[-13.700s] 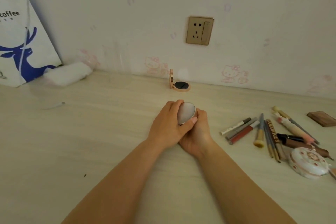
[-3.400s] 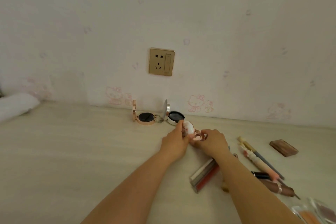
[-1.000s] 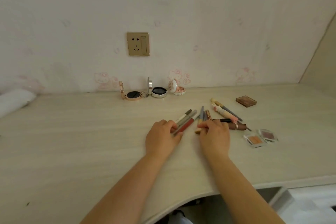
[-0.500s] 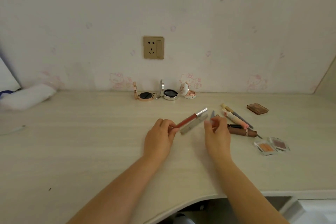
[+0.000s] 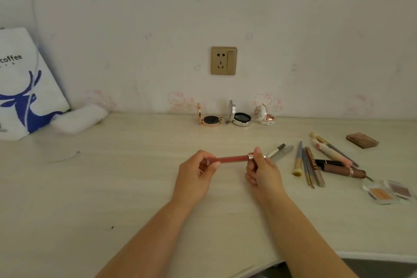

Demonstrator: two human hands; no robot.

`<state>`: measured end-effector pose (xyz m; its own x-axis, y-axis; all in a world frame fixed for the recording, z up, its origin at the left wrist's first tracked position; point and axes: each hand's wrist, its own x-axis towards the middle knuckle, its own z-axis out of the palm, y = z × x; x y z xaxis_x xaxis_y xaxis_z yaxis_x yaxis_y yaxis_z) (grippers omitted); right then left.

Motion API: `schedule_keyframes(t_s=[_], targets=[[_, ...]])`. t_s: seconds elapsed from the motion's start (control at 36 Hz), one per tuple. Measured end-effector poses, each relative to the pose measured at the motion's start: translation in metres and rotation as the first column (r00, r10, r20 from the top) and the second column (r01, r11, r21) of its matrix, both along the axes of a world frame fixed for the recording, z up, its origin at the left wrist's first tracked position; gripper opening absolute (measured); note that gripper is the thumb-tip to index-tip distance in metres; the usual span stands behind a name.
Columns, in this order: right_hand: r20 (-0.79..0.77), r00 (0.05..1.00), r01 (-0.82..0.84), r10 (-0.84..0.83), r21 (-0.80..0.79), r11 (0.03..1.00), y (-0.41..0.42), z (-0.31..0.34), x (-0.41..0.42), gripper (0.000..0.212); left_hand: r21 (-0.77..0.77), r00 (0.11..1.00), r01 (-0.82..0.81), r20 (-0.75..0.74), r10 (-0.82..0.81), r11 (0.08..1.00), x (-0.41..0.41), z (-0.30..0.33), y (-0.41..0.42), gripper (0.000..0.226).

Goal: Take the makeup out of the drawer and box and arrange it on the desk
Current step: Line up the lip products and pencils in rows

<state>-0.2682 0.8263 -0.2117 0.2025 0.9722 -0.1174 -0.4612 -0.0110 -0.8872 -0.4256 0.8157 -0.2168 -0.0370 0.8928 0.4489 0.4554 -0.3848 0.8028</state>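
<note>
A red lip gloss tube [image 5: 232, 158] is held level above the pale wooden desk [image 5: 126, 178]. My left hand [image 5: 195, 176] pinches its left end and my right hand [image 5: 262, 171] grips its silver-capped right end. Two grey pens [image 5: 279, 151] lie on the desk just behind my right hand. Three open compacts stand by the wall: a rose-gold compact [image 5: 208, 118], a silver compact [image 5: 240, 116] and a white floral compact [image 5: 264, 115].
Right of my hands lie a brush [image 5: 297, 160], pencils [image 5: 312, 167], a brown tube [image 5: 340, 169], a pink stick [image 5: 329, 151], two eyeshadow pans [image 5: 390, 192] and a brown palette [image 5: 362, 140]. A coffee bag [image 5: 24, 88] and white cloth [image 5: 79, 117] sit at the left. The desk's front edge curves at the lower right.
My left hand lifted the red tube off the pen pile and turned it level. My right hand left the pens and took hold of its capped end. The view shifted left.
</note>
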Motion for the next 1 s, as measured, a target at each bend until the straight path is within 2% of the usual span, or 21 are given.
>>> schedule_keyframes(t_s=[0.08, 0.22, 0.28, 0.36, 0.39, 0.5, 0.58, 0.64, 0.72, 0.81, 0.86, 0.94, 1.0], targets=[[0.022, 1.000, -0.008, 0.007, 0.026, 1.000, -0.0004, -0.0015, 0.0004, 0.031, -0.074, 1.000, 0.000, -0.011, -0.001, 0.997, -0.0016, -0.0019, 0.0005, 0.025], [0.004, 1.000, 0.010, -0.010, 0.047, 0.999, 0.0008, -0.0036, -0.0014, 0.030, -0.186, 0.997, -0.036, 0.064, 0.049, 0.982, -0.0015, -0.0026, 0.0000, 0.045], [0.000, 1.000, 0.013, -0.013, 0.048, 0.999, 0.0011, -0.0037, -0.0015, 0.029, -0.181, 0.993, -0.019, 0.109, 0.039, 0.983, -0.0017, -0.0022, 0.0006, 0.037], [-0.021, 1.000, 0.015, -0.014, 0.049, 0.999, 0.0003, -0.0028, -0.0013, 0.029, -0.145, 0.973, 0.045, 0.231, -0.011, 0.988, -0.0018, -0.0008, 0.0018, 0.010], [-0.027, 1.000, 0.014, -0.013, 0.049, 0.999, 0.0001, -0.0025, -0.0010, 0.029, -0.134, 0.970, 0.057, 0.241, -0.023, 0.989, -0.0020, -0.0013, 0.0027, 0.009], [0.039, 0.999, 0.007, -0.008, 0.036, 0.999, -0.0006, -0.0018, -0.0019, 0.026, -0.161, 0.981, 0.013, 0.195, 0.019, 0.987, -0.0047, -0.0031, 0.0038, 0.018], [0.079, 0.997, 0.005, -0.008, 0.038, 0.999, -0.0014, -0.0021, -0.0030, 0.022, -0.186, 0.978, -0.059, 0.186, 0.094, 0.981, -0.0064, -0.0026, 0.0043, 0.034], [0.099, 0.995, 0.002, -0.006, 0.040, 0.999, -0.0026, -0.0020, -0.0034, 0.022, -0.179, 0.971, -0.071, 0.211, 0.109, 0.981, -0.0071, -0.0030, 0.0048, 0.030], [0.119, 0.993, 0.007, -0.012, 0.044, 0.999, -0.0036, -0.0012, -0.0037, 0.022, -0.169, 0.967, 0.004, 0.250, 0.039, 0.986, -0.0068, -0.0035, 0.0054, 0.008], [0.125, 0.992, 0.010, -0.014, 0.032, 0.999, -0.0033, -0.0012, -0.0035, 0.021, -0.160, 0.976, 0.018, 0.217, 0.018, 0.987, -0.0065, -0.0050, 0.0058, 0.012], [0.139, 0.990, 0.002, -0.006, 0.029, 1.000, -0.0030, -0.0018, -0.0036, 0.020, -0.169, 0.978, -0.030, 0.198, 0.064, 0.985, -0.0067, -0.0037, 0.0049, 0.015], [0.172, 0.985, -0.019, 0.013, 0.034, 0.999, -0.0040, -0.0013, -0.0052, 0.019, -0.186, 0.970, -0.110, 0.193, 0.146, 0.976, -0.0083, -0.0024, 0.0031, 0.033], [0.191, 0.981, -0.025, 0.017, 0.038, 0.999, -0.0046, -0.0010, -0.0058, 0.019, -0.183, 0.964, -0.118, 0.215, 0.157, 0.976, -0.0090, -0.0011, 0.0024, 0.034]])
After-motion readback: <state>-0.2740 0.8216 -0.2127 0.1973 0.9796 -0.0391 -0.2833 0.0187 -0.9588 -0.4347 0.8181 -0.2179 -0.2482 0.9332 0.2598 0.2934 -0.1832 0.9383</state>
